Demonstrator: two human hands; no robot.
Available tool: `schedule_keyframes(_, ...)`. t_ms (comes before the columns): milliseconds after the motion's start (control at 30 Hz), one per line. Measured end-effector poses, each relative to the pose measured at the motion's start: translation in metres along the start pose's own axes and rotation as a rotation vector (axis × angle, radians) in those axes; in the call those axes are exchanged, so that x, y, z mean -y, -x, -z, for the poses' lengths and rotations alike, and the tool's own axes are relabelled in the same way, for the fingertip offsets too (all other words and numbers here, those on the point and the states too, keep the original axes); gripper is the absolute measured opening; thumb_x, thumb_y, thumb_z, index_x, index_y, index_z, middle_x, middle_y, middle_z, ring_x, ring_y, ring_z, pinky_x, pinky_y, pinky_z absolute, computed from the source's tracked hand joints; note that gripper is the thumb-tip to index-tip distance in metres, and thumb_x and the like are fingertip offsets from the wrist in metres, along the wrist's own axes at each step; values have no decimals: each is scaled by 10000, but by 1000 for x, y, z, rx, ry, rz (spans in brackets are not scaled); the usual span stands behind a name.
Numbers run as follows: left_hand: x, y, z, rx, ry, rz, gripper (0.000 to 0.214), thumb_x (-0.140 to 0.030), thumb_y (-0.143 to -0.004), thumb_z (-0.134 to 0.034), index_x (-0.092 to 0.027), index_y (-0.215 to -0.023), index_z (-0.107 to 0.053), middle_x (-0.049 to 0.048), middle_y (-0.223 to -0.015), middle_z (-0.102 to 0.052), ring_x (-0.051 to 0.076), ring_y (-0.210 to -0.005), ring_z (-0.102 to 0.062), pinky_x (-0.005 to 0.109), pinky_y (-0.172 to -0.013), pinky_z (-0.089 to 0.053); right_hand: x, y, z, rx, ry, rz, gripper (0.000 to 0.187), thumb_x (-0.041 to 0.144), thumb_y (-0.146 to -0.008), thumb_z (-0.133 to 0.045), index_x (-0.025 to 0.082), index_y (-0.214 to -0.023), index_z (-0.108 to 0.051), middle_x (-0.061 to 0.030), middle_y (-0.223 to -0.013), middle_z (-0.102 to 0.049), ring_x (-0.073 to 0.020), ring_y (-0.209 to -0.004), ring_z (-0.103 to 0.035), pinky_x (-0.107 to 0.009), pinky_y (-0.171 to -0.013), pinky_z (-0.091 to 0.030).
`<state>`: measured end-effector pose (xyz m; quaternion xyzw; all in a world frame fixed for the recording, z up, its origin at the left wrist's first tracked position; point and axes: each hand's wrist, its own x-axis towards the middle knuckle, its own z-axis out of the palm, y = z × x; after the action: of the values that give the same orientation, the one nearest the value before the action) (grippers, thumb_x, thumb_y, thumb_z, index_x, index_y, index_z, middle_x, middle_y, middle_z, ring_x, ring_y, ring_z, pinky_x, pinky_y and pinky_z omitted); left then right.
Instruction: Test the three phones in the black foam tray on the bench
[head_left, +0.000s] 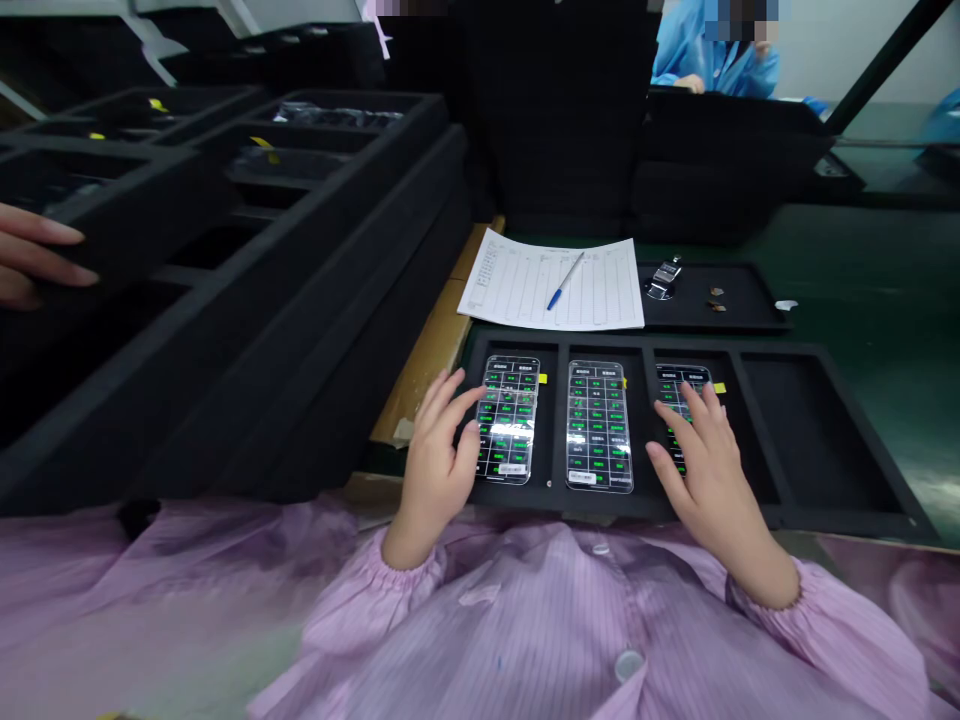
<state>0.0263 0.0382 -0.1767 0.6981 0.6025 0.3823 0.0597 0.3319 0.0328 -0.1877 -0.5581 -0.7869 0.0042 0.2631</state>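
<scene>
**Two hands on lit phones in a black foam tray**

Nearest the camera, pink striped sleeves fill the bottom of the view. From them the left hand reaches to the left phone, fingers spread and resting on its left edge and screen, gripping nothing. The right hand lies flat with open fingers over the right phone, covering most of it and clasping nothing.

Both phones lie face up in a black foam tray with four long compartments side by side. The left phone is in the first compartment, a middle phone in the second, the right phone in the third. Each screen is lit, showing a dark grid of green labels, with glare across the glass and small yellow tabs at the upper corners.

The tray sits on a dark green bench. Just beyond it lies a printed sheet with a blue pen on it, and beside that a shallow black tray holding a small metal clip.

To the left stand stacked black foam trays, with another person's fingers touching one. Far back, a person in a blue coat is partly visible.
</scene>
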Motion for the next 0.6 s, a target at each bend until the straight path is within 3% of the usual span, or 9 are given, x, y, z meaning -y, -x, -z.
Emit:
schedule_keyframes(200,-3,3,3,-37,-36,-95,318,-226,-975,-434,-167,-1126,-708,136,-1405,-597,283,-1405,-456,545,-1149,-402,1,0,7,88,-28,158,401,351,-1038,-388,145,-1282,-629,-174,-1561,-377,-380,-1519,-171,-655,-1167,-281)
schedule_keyframes(400,-4,0,-4,107,-192,-135,362,-269,-973,-443,-170,-1190,-715,141,-1566,-430,373,-1507,-271,630,-1129,-376,2,-3,9,176,-19,243,384,318,-1026,-415,170,-1285,-658,-168,-1612,-286,-400,-1527,-106,-696,-1162,-237)
schedule_keyframes(600,-6,1,1,90,-133,-235,396,-232,-976,-435,-167,-804,-786,134,-1457,-565,367,-1463,-373,575,-1087,-437,2,-3,15,196,-99,336,319,262,-1005,-464,193,-1148,-740,-144,-1584,-355,-379,-1527,-135,-676,-1177,-227)
